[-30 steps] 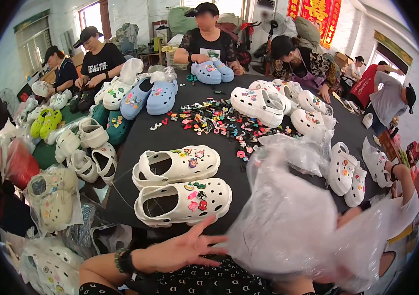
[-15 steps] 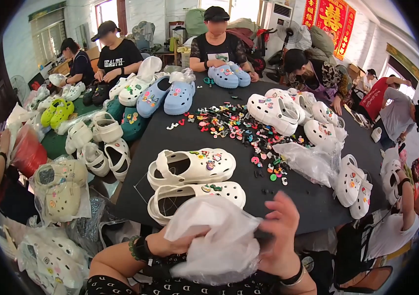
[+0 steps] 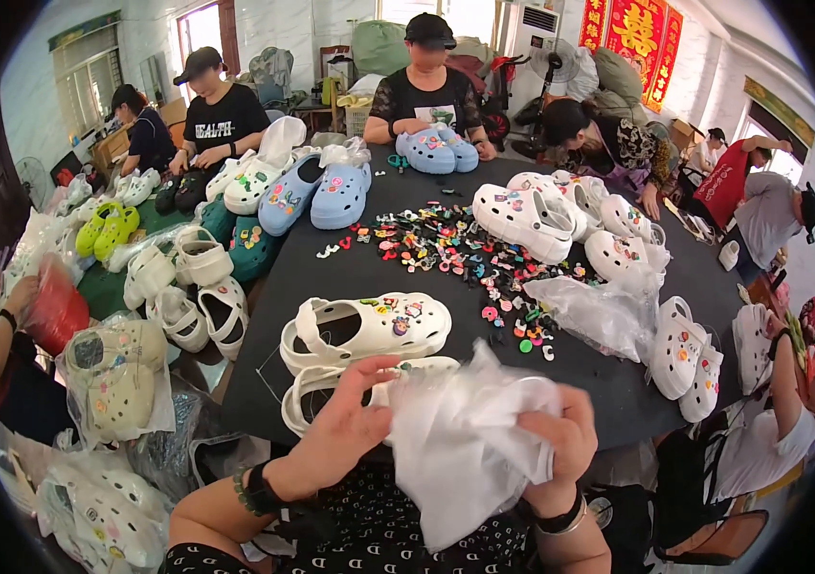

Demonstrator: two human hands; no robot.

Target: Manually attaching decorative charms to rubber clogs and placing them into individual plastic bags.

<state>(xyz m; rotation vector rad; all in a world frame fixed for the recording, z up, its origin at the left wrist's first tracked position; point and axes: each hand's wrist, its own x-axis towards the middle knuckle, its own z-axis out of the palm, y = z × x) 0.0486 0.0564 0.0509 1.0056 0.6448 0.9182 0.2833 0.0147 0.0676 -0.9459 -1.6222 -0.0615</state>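
Note:
A crumpled, translucent white plastic bag (image 3: pixel 469 445) hangs in front of me, above the near edge of the black table. My right hand (image 3: pixel 565 445) grips its right side, fingers closed on the film. At the bag's left edge is my left hand (image 3: pixel 342 421), thumb and fingers spread apart, holding nothing that I can see. Just beyond lie two white clogs with colourful charms. The farther clog (image 3: pixel 369 330) shows whole; the nearer clog (image 3: pixel 304 400) is partly hidden by my left hand and the bag.
Loose charms (image 3: pixel 446 244) are heaped mid-table, with an empty-looking clear bag (image 3: pixel 599 316) beside them. White clogs (image 3: pixel 685 359) stand at right; bagged clogs (image 3: pixel 115 383) are at left. Across the table, a person handles blue clogs (image 3: pixel 436 151). Other people work around both sides.
The bag has shifted right and up. My right hand has closed on it. My left hand has come out from behind the bag and opened beside it, over the nearer clog.

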